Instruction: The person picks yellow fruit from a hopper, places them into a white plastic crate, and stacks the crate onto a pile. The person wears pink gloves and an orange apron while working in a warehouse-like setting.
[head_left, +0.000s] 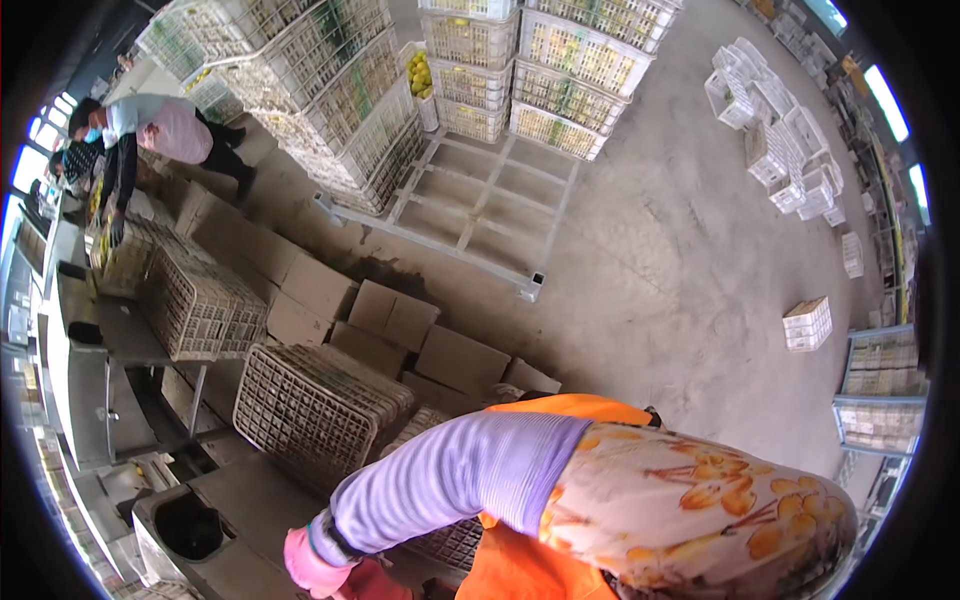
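Observation:
My right hand (319, 566), in a pink glove, is at the bottom edge below a purple striped sleeve. Its fingers are cut off or hidden, so its grip does not show. A darker pink glove part (375, 582) lies beside it; I cannot tell whether it belongs to my left hand. Left of the hand is a grey work surface (255, 510) with a round dark opening (189, 526). A dirty white plastic crate (307, 405) lies tilted just beyond my forearm. Part of another crate (450, 544) shows beneath the arm, next to my orange apron (525, 562).
Cardboard boxes (461, 360) line the floor beyond the crate. A metal pallet frame (480, 202) carries tall crate stacks (570, 75) with yellow fruit. Another person (165, 127) bends over a crate at upper left. White crates (780, 135) are piled at right; a single crate (808, 325) stands nearer.

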